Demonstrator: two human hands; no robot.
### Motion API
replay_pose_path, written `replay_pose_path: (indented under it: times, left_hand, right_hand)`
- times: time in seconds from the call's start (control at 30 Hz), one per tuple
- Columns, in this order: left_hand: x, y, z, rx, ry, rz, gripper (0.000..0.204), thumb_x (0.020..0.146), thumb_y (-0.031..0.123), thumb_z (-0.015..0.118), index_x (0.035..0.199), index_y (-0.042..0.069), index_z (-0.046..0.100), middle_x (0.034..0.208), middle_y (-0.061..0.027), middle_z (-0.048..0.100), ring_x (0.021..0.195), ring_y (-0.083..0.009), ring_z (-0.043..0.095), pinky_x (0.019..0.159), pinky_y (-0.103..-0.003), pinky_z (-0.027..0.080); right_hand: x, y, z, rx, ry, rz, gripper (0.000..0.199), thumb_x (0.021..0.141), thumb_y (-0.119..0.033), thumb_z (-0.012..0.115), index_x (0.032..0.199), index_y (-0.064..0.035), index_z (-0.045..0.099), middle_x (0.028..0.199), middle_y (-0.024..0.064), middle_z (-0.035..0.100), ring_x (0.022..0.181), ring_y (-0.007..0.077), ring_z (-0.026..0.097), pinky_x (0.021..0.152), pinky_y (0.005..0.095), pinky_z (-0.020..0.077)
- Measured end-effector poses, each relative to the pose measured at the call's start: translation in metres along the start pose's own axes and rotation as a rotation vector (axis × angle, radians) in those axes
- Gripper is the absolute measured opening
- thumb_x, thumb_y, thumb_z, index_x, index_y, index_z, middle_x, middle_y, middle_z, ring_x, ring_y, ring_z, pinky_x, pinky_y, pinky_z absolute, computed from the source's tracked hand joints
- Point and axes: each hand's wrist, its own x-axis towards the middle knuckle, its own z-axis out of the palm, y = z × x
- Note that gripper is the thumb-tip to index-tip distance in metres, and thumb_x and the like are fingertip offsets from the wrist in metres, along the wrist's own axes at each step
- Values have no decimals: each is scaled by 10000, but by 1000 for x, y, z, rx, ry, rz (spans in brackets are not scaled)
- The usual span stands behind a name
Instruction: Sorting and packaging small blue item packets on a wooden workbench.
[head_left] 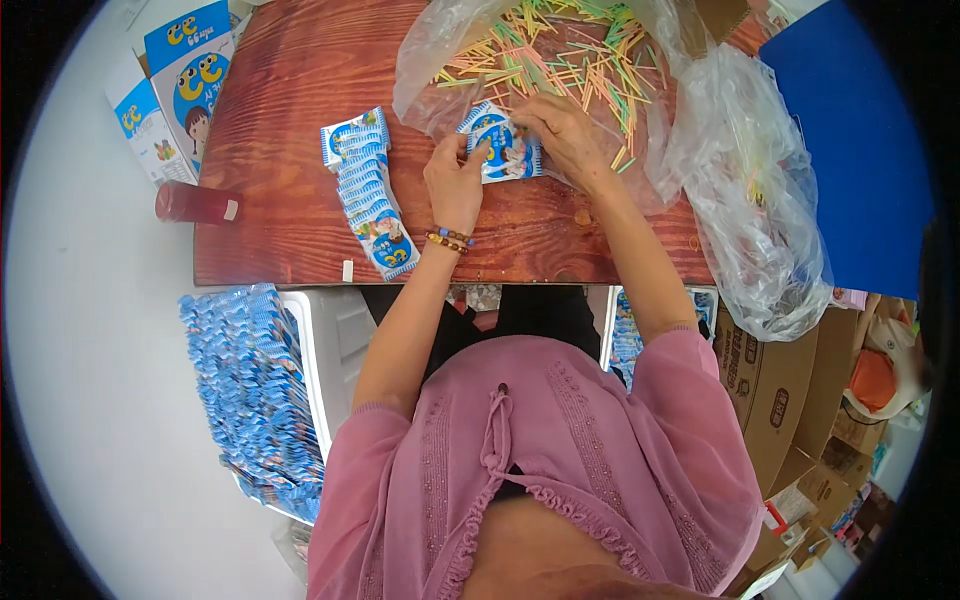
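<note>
Both hands meet over a small blue-and-white packet (503, 150) at the far middle of the wooden table (290, 80). My left hand (455, 180), with a bead bracelet on the wrist, grips the packet's left edge. My right hand (558, 128) pinches its top right corner, and I cannot tell whether it also holds a stick. Just beyond lies a clear plastic bag (440, 50) full of thin coloured sticks (570, 55). A fanned row of like packets (368, 190) lies left of my left hand.
A red cylinder (195, 203) lies at the table's left edge, printed cartons (175, 85) beyond it. A white tray (318, 370) heaped with blue packets (255, 390) sits lower left. More clear plastic (760, 220) drapes right, by a blue panel (860, 140) and cardboard boxes (770, 390).
</note>
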Motion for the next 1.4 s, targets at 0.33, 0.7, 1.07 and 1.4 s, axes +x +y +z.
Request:
replay_pose_path:
  times: [0.33, 0.7, 1.07, 1.4]
  left_hand:
    - [3, -15, 0, 197, 236, 361, 224, 789, 186, 719, 846, -20, 652, 662, -79, 589, 618, -260, 569, 604, -347, 459]
    - [-20, -2, -18, -648, -23, -175, 149, 852, 58, 674, 980, -17, 670, 897, -45, 690, 749, -59, 613, 673, -197, 482]
    - [-49, -10, -17, -716, 102, -205, 143, 883, 80, 644, 981, -24, 662, 901, -43, 679, 771, -62, 609, 671, -198, 482]
    - [-51, 3, -26, -1006, 71, -428, 149, 895, 166, 650, 886, 18, 666, 858, -36, 669, 712, -93, 608, 608, -223, 480]
  right_hand:
    - [-16, 1, 10, 556, -13, 368, 100, 852, -83, 647, 914, -9, 672, 893, 16, 638, 824, 78, 572, 739, 230, 459]
    - [-32, -36, 13, 810, -69, 539, 125, 869, -104, 647, 943, -8, 674, 881, -12, 645, 813, 52, 563, 741, 216, 455]
    - [-38, -41, 22, 726, -89, 454, 163, 885, -137, 637, 957, 1, 687, 876, -8, 637, 793, 39, 538, 703, 206, 433]
    - [-45, -47, -3, 896, -30, 361, 185, 909, -160, 589, 982, -2, 651, 980, 25, 635, 810, 95, 573, 744, 236, 447]
